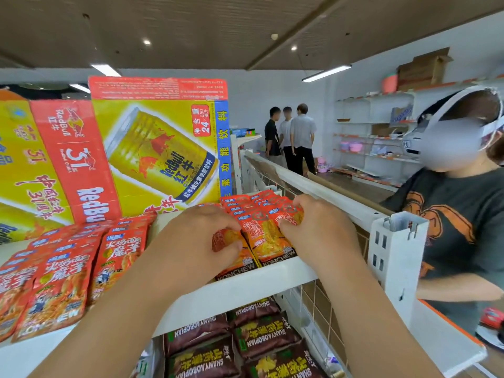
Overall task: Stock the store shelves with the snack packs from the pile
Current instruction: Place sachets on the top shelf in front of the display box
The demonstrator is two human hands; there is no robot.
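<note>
Rows of red-orange snack packs (pixel 268 236) lie on the white top shelf (pixel 245 287) at its right end. My left hand (pixel 196 238) grips the left front pack of that stack, fingers curled over its top edge. My right hand (pixel 313 227) pinches the top of the right front pack. More of the same red packs (pixel 65 271) lie in overlapping rows further left on the shelf. Brown snack packs (pixel 245 342) fill the shelf below.
Red Bull cartons (pixel 158 148) stand behind the packs at the back of the shelf. A white upright post (pixel 395 255) ends the shelf on the right. A person in a dark T-shirt (pixel 452 219) stands just past it. Three people (pixel 289 137) stand far off near wall shelving.
</note>
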